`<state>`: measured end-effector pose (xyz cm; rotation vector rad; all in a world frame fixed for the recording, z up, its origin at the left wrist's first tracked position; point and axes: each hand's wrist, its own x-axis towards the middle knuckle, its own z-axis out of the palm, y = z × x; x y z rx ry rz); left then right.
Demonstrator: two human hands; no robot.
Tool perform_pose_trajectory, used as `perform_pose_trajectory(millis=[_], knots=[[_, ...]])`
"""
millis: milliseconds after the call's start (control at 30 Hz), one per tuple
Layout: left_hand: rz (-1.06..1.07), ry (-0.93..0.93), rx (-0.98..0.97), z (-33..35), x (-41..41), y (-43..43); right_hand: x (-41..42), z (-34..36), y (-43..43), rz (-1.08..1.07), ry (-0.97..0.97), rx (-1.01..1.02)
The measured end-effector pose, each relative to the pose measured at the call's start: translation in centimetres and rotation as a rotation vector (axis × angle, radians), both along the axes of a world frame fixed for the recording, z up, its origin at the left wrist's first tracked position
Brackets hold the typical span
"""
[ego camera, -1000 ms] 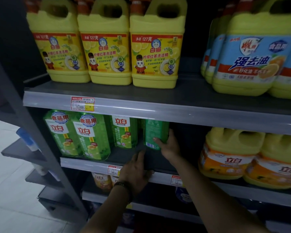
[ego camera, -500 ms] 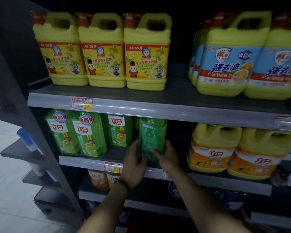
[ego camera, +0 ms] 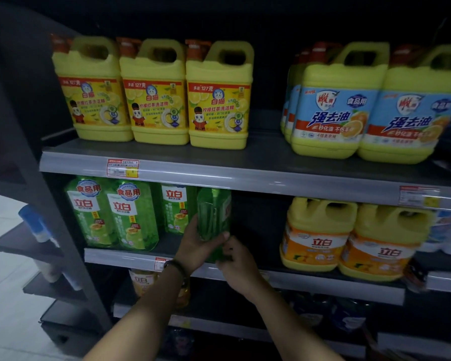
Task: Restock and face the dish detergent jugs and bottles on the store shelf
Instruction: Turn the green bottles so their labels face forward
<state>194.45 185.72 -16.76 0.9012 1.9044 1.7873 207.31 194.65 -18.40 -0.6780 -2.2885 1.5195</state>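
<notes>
- On the middle shelf (ego camera: 130, 254), right of three faced green bottles (ego camera: 134, 217), your left hand (ego camera: 193, 247) and right hand (ego camera: 238, 264) both grip a green bottle (ego camera: 214, 217) showing its side.
- Turn its label to the near edge, then slide it left beside its neighbours.

A green bottle (ego camera: 214, 220) is held upright at the middle shelf's (ego camera: 120, 256) front edge, its narrow side turned outward. At its nine o'clock, three green bottles (ego camera: 130, 214) are stood label-forward. At three o'clock, two yellow jugs with orange labels (ego camera: 349, 238) are seated. Above, three yellow jugs (ego camera: 154, 92) and blue-labelled jugs (ego camera: 362, 105) are lined up.
</notes>
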Motion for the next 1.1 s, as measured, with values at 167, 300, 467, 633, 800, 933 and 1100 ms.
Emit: perform_pose_trajectory(millis=[167,300,467,633,800,933,1100], knots=[[0.023,0.044,-0.017,-0.3,-2.0,0.0,0.2,-0.5,-0.2,0.065,-0.049,-0.008],[0.017,0.074,-0.058,-0.5,-3.0,-0.7,-0.8,0.3,1.6,-0.139,0.059,0.087],[-0.091,0.066,-0.110,0.3,-3.3,-2.0,-3.1,2.9,3.7,-0.052,-0.005,0.079],[0.055,0.083,-0.097,-0.9,-3.5,-3.4,-4.9,1.8,2.6,-0.088,0.061,0.033],[0.216,0.222,-0.134,-3.5,-2.2,-5.2,-5.3,0.7,1.2,-0.168,0.046,0.119],[0.356,0.285,-0.095,-3.2,-1.9,-6.0,-6.5,0.6,-0.8,-0.261,0.032,0.236],[0.370,0.305,-0.171,-3.6,-2.7,-7.4,-8.4,0.7,-3.1,-0.300,0.033,0.281]])
